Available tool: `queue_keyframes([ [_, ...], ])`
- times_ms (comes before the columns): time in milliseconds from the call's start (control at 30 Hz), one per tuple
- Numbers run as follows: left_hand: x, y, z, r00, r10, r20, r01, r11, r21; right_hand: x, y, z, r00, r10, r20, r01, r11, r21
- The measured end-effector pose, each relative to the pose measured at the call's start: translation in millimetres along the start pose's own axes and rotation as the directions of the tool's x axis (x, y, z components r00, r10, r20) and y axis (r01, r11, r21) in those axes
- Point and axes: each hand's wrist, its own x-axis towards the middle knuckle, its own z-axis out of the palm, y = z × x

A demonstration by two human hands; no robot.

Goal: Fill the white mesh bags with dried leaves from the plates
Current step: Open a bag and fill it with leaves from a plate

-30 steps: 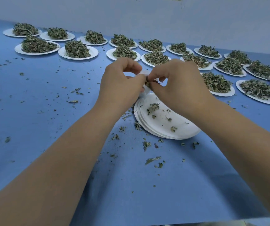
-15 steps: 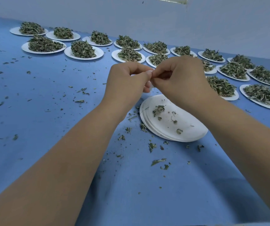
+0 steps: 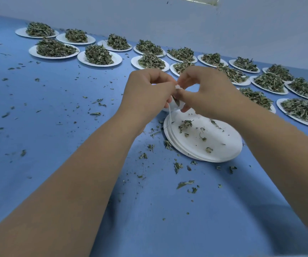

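Your left hand and right hand meet over the middle of the table. Both have their fingers curled and pinch the top of a small white bag between thumb and fingertips. A string hangs from it toward 6 o'clock, over the rim of a stack of nearly bare white dishes at 5 o'clock from your hands. Plates heaped with leaves run in rows from 10 to 3 o'clock. Crumbs dot the blue cloth.
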Motion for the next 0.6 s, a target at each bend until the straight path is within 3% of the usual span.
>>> queue_keyframes([
  [100, 1.0, 1.4, -1.5, 0.999, -0.035, 0.006, 0.035, 0.994, -0.105, -2.7, -1.0, -9.1, 0.995, 0.023, 0.095, -0.041, 0.979, 0.199],
  [233, -2.6, 1.9, 2.9, 0.994, -0.059, 0.093, 0.072, 0.987, -0.143, -0.2, 0.0, 2.9, 0.997, -0.02, -0.078, 0.021, 1.0, 0.012],
  [333, -3.6, 3.5, 1.5, 0.996, -0.016, 0.086, 0.022, 0.997, -0.069, -0.2, -0.2, 8.1, 0.996, 0.028, -0.09, -0.028, 1.0, 0.0],
  [467, 1.7, 3.8, -7.2, 0.981, 0.161, -0.108, -0.13, 0.959, 0.25, -16.1, 6.0, -10.2, 0.997, 0.055, -0.058, -0.051, 0.996, 0.074],
  [533, 3.0, 2.4, -12.8, 0.958, 0.248, -0.144, -0.166, 0.889, 0.427, -28.9, 14.3, -23.5, 0.996, 0.059, 0.067, -0.05, 0.991, -0.124],
  [600, 4.0, -0.8, -15.2, 0.955, 0.281, -0.097, -0.177, 0.799, 0.575, -42.9, 22.1, -26.4, 0.951, 0.185, 0.248, -0.084, 0.926, -0.368],
])
